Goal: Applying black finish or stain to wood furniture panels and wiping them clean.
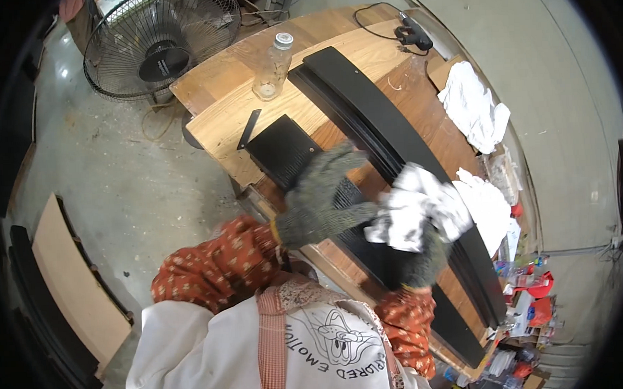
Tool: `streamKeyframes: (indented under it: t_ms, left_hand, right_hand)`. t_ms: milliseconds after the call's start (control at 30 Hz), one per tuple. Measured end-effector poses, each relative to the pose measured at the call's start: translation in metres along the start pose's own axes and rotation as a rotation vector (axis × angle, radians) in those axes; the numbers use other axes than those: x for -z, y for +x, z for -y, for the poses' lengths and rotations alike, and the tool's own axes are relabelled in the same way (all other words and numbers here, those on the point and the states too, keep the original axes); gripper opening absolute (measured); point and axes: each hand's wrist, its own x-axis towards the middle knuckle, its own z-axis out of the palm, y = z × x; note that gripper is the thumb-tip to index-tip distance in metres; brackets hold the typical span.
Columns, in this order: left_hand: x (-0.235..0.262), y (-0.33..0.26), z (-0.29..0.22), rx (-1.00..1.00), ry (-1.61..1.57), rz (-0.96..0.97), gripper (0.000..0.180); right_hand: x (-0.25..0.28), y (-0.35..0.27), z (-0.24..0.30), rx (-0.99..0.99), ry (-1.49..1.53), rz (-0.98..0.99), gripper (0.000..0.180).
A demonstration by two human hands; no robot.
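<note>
Nearest the lens: a white apron over patterned red-orange sleeves, both forearms reaching forward onto the wooden surface [418, 101].

Left hand [322, 201] — grey knit glove, fingers spread flat, palm pressing down on the long black curved moulding [385, 130] near a small black ribbed panel [280, 149]. Grip open; it holds nothing, only steadies.

Right hand [423, 249] — also gloved, mostly hidden under a bunched white rag [415, 208] marked with dark smudges. Grip closed round the rag, which sits on the black moulding just beside the left fingertips.

Handling, as judged:
- Rag: soft, light, shapeless; it takes hold anywhere, best as a wad in the palm (loose tails could snag on the moulding's ridges).
- Moulding: long, stiff, seemingly rigid wood with a dark coat — likely awkward rather than heavy. It runs diagonally across the surface and its near end reaches the surface's edge. If lifted it wants two well-spaced holds; held at one end it would lever. The finish may be slick or still marking, going by the smudged rag.

Around: a clear plastic bottle [273, 67] upright near the moulding's far end, more white rags [474, 106] at the right edge, a floor fan [161, 45] beyond, a black corded tool [413, 34] at the far corner.
</note>
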Motion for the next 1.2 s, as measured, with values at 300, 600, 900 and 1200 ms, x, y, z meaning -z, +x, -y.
streamKeyframes:
  t_ms: [300, 600, 900, 1200]
  left_hand:
    - [-0.032, -0.092, 0.049, -0.566, 0.445, 0.068, 0.034]
    - [-0.054, -0.107, 0.068, -0.593, 0.428, -0.015, 0.041]
    - [-0.056, -0.097, 0.070, -0.648, 0.305, -0.046, 0.040]
    - [-0.065, -0.114, 0.067, -0.512, 0.524, 0.018, 0.039]
  right_hand:
    - [0.078, -0.005, 0.006, 0.539, -1.418, 0.846, 0.060]
    - [0.000, 0.079, -0.040, 0.926, -1.141, 1.138, 0.032]
    - [-0.227, 0.114, -0.048, 0.809, -1.112, 1.032, 0.039]
    - [-0.164, 0.066, -0.021, 1.344, -1.019, 1.373, 0.040]
